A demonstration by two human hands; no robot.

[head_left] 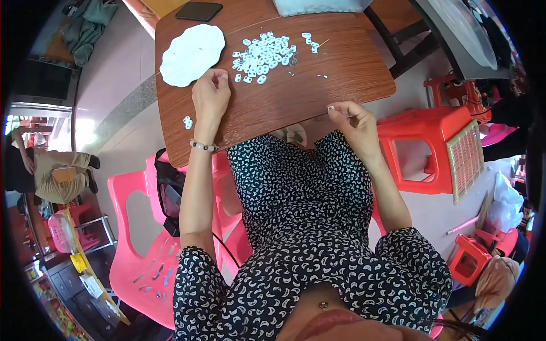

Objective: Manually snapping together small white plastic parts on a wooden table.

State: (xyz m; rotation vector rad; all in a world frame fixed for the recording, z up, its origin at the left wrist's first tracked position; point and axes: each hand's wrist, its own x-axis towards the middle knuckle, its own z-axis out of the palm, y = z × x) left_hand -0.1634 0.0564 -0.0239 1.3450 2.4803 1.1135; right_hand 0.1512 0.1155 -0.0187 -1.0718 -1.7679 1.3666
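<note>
My left hand [211,101] is over the wooden table [273,108], fingers curled and thumb against them in a pinch, close to the scalloped white plate [192,54]. Whatever it may hold is too small to make out. At the table's front edge, my right hand [359,128] has thumb and forefinger brought together; I cannot make out anything between them. Beyond and between the hands lies a loose pile of small white oval pieces [264,54] with dark holes. A little group of similar white pieces [187,122] sits left of my left wrist.
A dark phone [199,11] and a pale plastic container [318,5] rest at the far side. More white pieces [313,44] and thin bits lie right of the pile. Red stools [421,148] stand at right, a pink chair [142,250] at left. Another person [51,165] sits far left.
</note>
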